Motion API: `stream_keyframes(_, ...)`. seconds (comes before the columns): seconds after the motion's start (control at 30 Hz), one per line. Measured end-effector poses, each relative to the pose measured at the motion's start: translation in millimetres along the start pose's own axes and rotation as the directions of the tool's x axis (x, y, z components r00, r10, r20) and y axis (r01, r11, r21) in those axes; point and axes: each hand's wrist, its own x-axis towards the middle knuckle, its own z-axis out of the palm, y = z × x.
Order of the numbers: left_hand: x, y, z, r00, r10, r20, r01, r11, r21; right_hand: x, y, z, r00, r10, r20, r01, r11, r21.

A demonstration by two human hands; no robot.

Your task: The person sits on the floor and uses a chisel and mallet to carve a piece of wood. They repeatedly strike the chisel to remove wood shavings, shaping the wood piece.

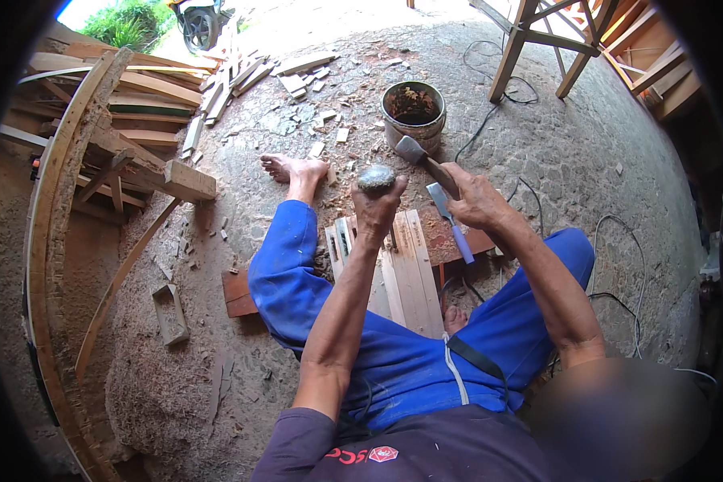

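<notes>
Grey stone (pixel 376 177) sits clamped in the left hand (pixel 375 207), whose grip is wrapped tight round it, raised above the pale wooden slats (pixel 410 273) lying on the floor between the person's blue-trousered legs; the right hand (pixel 475 201) has its grip closed on the wooden handle of a hatchet (pixel 416 153), blade just beside the stone; a blue-handled chisel (pixel 450 217) lies on the slats under that hand; a metal bucket (pixel 414 112) stands near, beyond the blade.
</notes>
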Motion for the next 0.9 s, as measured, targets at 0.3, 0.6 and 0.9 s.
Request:
stream_keyframes(0.3,-152.3,4.9,-34.7,0.671,0.515,0.533,-0.647,0.758,0.084,-49.4,90.1,52.8,0.993,-0.054,0.102,0.053,0.998,0.013)
stream_keyframes(0.6,-52.0,42.0,-19.2,0.875,0.198,0.442,-0.317,0.924,0.213,-89.2,105.1,60.2,0.853,-0.275,0.444,0.475,0.762,-0.44)
stream_keyframes(0.9,-43.3,186.4,11.3,0.834,0.546,-0.071,-0.548,0.808,-0.217,-96.5,105.1,102.8,0.531,-0.436,0.727,0.746,0.648,-0.156)
